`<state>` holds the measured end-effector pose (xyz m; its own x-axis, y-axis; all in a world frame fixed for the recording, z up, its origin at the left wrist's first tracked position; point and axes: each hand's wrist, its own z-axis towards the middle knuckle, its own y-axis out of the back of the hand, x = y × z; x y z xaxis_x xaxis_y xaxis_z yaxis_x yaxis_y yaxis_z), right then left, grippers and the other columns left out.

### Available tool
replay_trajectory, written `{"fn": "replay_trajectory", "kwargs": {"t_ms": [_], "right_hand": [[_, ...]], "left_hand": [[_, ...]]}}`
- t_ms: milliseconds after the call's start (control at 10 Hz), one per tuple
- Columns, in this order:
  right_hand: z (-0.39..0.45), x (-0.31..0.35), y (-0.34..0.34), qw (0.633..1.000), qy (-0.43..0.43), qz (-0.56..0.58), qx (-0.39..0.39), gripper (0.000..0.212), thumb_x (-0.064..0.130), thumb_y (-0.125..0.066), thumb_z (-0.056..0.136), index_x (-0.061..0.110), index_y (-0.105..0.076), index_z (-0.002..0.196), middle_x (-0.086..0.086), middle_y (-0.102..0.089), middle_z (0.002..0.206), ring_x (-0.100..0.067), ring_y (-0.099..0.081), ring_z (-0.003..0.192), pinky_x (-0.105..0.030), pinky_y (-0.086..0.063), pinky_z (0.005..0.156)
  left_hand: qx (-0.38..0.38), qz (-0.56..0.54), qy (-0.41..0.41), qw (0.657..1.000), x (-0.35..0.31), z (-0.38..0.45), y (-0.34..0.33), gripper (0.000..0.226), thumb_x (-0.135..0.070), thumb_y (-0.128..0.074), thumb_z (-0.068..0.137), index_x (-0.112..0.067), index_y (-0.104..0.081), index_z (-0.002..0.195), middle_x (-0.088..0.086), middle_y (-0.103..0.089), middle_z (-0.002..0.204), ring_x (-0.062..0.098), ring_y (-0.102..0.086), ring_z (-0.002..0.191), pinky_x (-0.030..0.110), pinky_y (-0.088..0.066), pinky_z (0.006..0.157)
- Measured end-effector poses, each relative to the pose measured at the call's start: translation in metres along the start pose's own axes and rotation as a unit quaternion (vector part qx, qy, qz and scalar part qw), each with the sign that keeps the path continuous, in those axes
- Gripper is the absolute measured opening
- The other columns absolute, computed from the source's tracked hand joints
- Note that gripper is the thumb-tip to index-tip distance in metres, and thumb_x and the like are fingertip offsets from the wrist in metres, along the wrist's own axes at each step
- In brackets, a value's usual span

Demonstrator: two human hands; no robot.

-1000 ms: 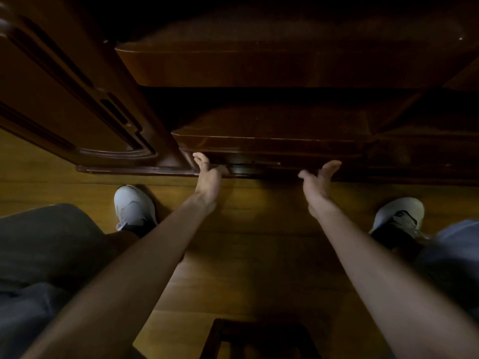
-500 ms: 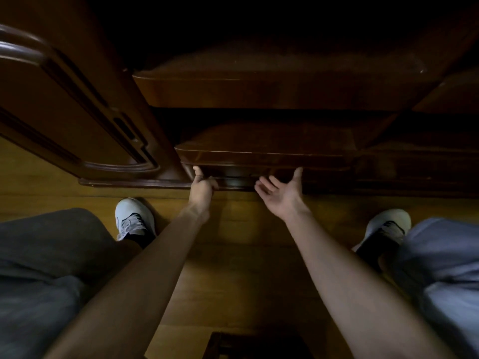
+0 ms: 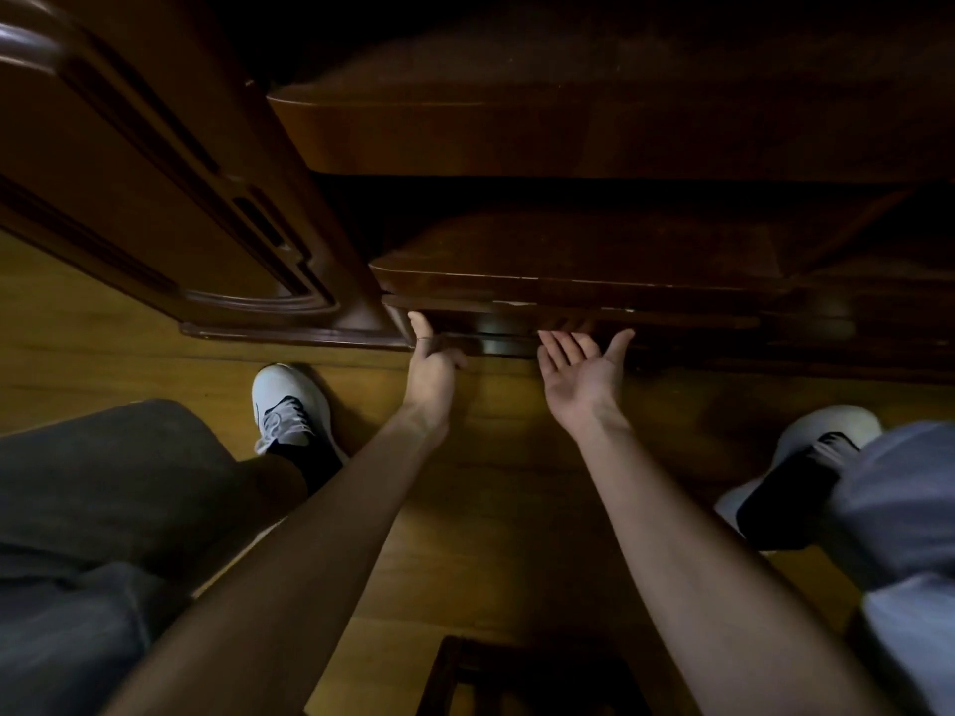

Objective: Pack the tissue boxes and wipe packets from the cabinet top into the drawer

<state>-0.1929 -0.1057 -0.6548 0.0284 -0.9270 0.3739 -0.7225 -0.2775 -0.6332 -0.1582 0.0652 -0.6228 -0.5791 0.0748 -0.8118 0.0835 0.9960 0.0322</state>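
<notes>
At mid-frame, low on the dark cabinet, the left hand (image 3: 433,360) hooks its fingers under the drawer (image 3: 568,297) edge; the right hand (image 3: 581,365) waits palm-up, fingers spread, just beside it above the wooden floor (image 3: 496,509).

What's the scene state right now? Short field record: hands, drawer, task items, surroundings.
left hand: fingers curled under the bottom drawer's lower edge, thumb up against its front
right hand: palm up, fingers straight, tips at the same edge, gripping nothing
drawer: lowest one, dark wood, looks closed or barely open
task items: no tissue boxes or wipe packets in view
cabinet door: swung open at left
floor: wood; white shoes either side
</notes>
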Motion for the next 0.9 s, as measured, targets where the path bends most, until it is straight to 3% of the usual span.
{"fn": "replay_trajectory", "kwargs": {"t_ms": [100, 200, 300, 400, 500, 600, 700, 800, 900], "right_hand": [[0.017, 0.002, -0.004, 0.999, 0.006, -0.025, -0.018, 0.079, 0.066, -0.031, 0.099, 0.011, -0.03, 0.156, -0.017, -0.048, 0.151, -0.029, -0.055, 0.132, -0.039, -0.044, 0.112], [0.032, 0.005, -0.003, 0.995, 0.008, -0.096, -0.032, 0.077, 0.067, -0.025, 0.099, 0.007, -0.044, 0.145, -0.015, -0.062, 0.132, -0.024, -0.066, 0.113, -0.029, -0.056, 0.085], [0.034, 0.006, -0.002, 0.995, 0.007, -0.092, -0.036, 0.077, 0.068, -0.027, 0.098, 0.006, -0.047, 0.14, -0.014, -0.064, 0.126, -0.024, -0.066, 0.113, -0.032, -0.053, 0.094], [0.029, 0.011, -0.005, 0.998, -0.007, -0.063, -0.017, 0.076, 0.066, -0.029, 0.099, 0.008, -0.041, 0.146, -0.014, -0.064, 0.126, -0.025, -0.065, 0.117, -0.037, -0.047, 0.108], [0.017, 0.025, 0.001, 0.992, -0.03, -0.123, -0.015, 0.072, 0.061, -0.029, 0.103, 0.006, -0.044, 0.147, -0.014, -0.063, 0.134, -0.025, -0.063, 0.12, -0.039, -0.04, 0.115], [-0.002, 0.041, -0.005, 0.971, -0.004, -0.214, -0.101, 0.057, 0.049, -0.037, 0.106, 0.008, -0.05, 0.144, -0.013, -0.057, 0.144, -0.025, -0.06, 0.126, -0.039, -0.044, 0.112], [-0.024, 0.062, -0.019, 0.964, 0.062, -0.199, -0.167, 0.037, 0.027, -0.043, 0.108, 0.014, -0.053, 0.142, -0.011, -0.053, 0.147, -0.021, -0.057, 0.127, -0.035, -0.048, 0.108], [-0.048, 0.08, -0.033, 0.968, 0.056, -0.199, -0.146, 0.037, 0.016, -0.053, 0.104, 0.016, -0.053, 0.141, -0.011, -0.053, 0.145, -0.02, -0.058, 0.121, -0.033, -0.051, 0.105], [-0.087, 0.091, -0.043, 0.944, 0.087, -0.292, -0.127, 0.052, 0.012, -0.057, 0.102, 0.018, -0.042, 0.151, -0.012, -0.047, 0.15, -0.025, -0.054, 0.129, -0.039, -0.049, 0.108]], "left_hand": [[-0.021, -0.063, 0.04, 0.997, -0.009, 0.013, -0.015, 0.043, -0.024, -0.029, 0.106, -0.031, -0.063, 0.132, -0.005, -0.053, 0.136, 0.02, -0.031, 0.136, 0.049, -0.013, 0.116], [-0.025, -0.097, 0.074, 0.992, -0.017, 0.023, -0.04, 0.056, -0.006, -0.027, 0.096, -0.004, -0.033, 0.153, 0.018, -0.036, 0.158, 0.035, -0.032, 0.143, 0.057, -0.014, 0.12], [-0.046, -0.152, 0.088, 0.983, -0.025, 0.022, -0.048, 0.047, -0.023, -0.021, 0.097, -0.015, -0.057, 0.128, 0.018, -0.038, 0.156, 0.034, -0.03, 0.145, 0.063, -0.011, 0.119], [-0.055, -0.159, 0.066, 0.984, -0.023, 0.018, -0.041, 0.067, -0.034, -0.026, 0.09, -0.025, -0.024, 0.156, 0.01, -0.057, 0.136, 0.022, -0.045, 0.13, 0.062, -0.01, 0.119], [-0.035, -0.122, 0.066, 0.99, -0.026, 0.017, -0.031, 0.073, -0.003, -0.03, 0.094, -0.03, -0.01, 0.159, 0.001, -0.059, 0.13, 0.021, -0.047, 0.123, 0.058, -0.015, 0.12], [-0.011, -0.058, 0.075, 0.995, -0.038, 0.006, -0.016, 0.078, -0.002, -0.041, 0.092, -0.03, -0.013, 0.159, 0.008, -0.034, 0.16, 0.032, -0.037, 0.14, 0.055, -0.024, 0.119], [-0.007, 0.005, 0.057, 0.998, -0.049, -0.015, -0.005, 0.071, -0.009, -0.043, 0.101, -0.031, -0.009, 0.16, 0.003, -0.036, 0.157, 0.03, -0.037, 0.139, 0.046, -0.028, 0.116], [0.0, 0.033, 0.017, 0.999, -0.058, -0.036, 0.004, 0.073, -0.007, -0.043, 0.103, -0.033, -0.006, 0.16, 0.007, -0.035, 0.159, 0.032, -0.038, 0.141, 0.044, -0.031, 0.118], [0.014, 0.072, -0.002, 0.997, -0.068, -0.067, 0.011, 0.067, -0.006, -0.048, 0.102, -0.022, -0.018, 0.159, 0.012, -0.047, 0.149, 0.036, -0.047, 0.135, 0.047, -0.039, 0.112]]}}
